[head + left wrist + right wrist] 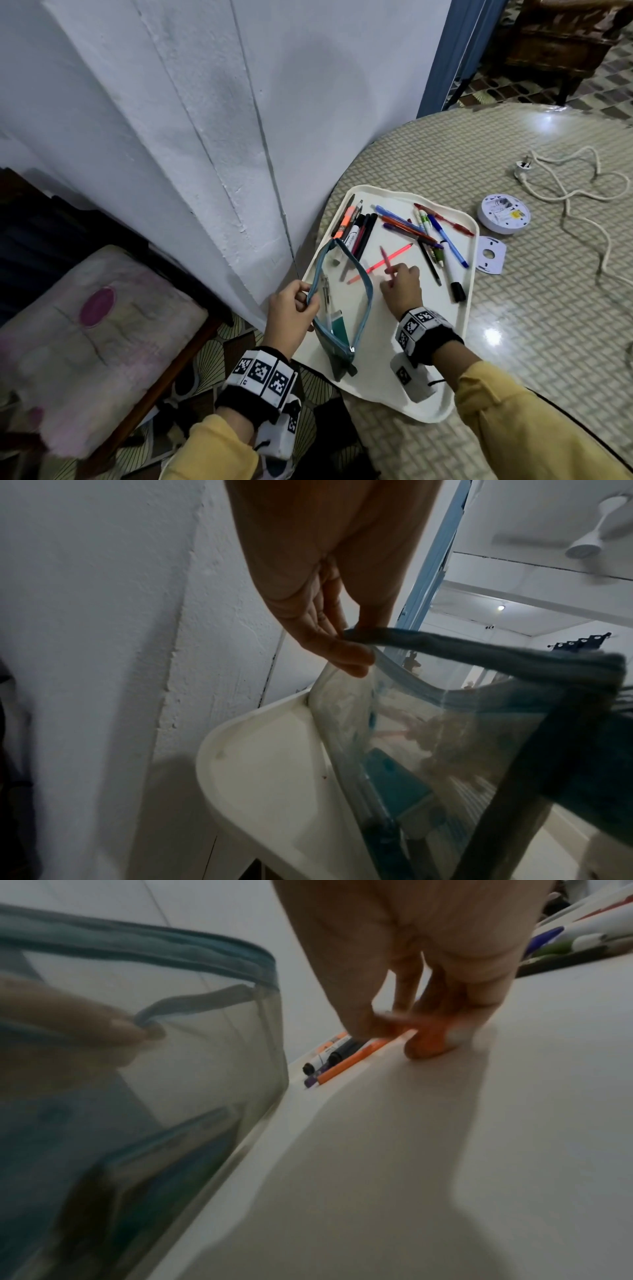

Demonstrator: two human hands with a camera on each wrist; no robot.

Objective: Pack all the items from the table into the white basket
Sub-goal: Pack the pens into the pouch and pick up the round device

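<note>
Right hand: The right hand is on the white tray. Its fingers are bent and pinch a pink pen. One fingertip touches the tray floor.
Pink pen: It sticks up out of the right hand and leans toward the wall.
Orange pen: An orange pen lies flat on the tray, just beside the right hand and under the pink pen.
Left hand: The left hand grips the blue rim of the see-through pencil case. Thumb and fingers squeeze the rim and hold the mouth wide open.
Pencil case: It stands on the left part of the tray, between the two hands. A few pens and a green thing are inside.
Other pens: A bunch of dark markers lies at the far left corner of the tray. A pile of blue, red and purple pens lies at the far right, beyond the right hand.
Table: A round white disc and a white cord lie on the table, to the right of the tray.
</note>
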